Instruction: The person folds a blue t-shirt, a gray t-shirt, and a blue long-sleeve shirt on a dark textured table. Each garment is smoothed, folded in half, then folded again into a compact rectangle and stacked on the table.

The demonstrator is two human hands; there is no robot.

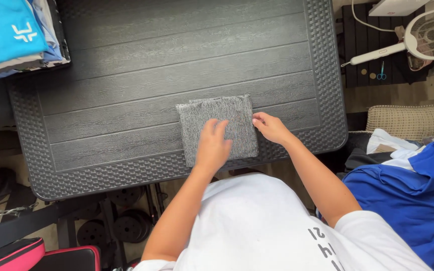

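Our left fingers [218, 126] lie flat and slightly spread, pressing down on the folded grey garment [218, 129]; the left hand [213, 145] covers its lower middle. Our right fingers [258, 120] are curled together at the garment's right edge, touching the fabric; whether they pinch the edge or only rest against it we cannot tell. The right hand [271, 128] sits just beside the cloth on the desk [126, 100].

The grey garment, a heathered knit, lies near the front edge of the dark, wood-grained desk, already reduced to a compact, near-square packet with layered edges showing along its top. We judge the folding of this piece to be essentially complete: what appears to remain is flattening and squaring.

At the desk's far left corner stands a stack of folded clothes [11, 35], bright blue on top, well apart from the grey packet. To our right, off the desk, a heap of loose blue and white clothing [413, 185] lies unfolded; we judge that more pieces remain to be handled. Farther right, an electric fly swatter [418, 37] and small blue scissors [381, 74] rest on a side surface.
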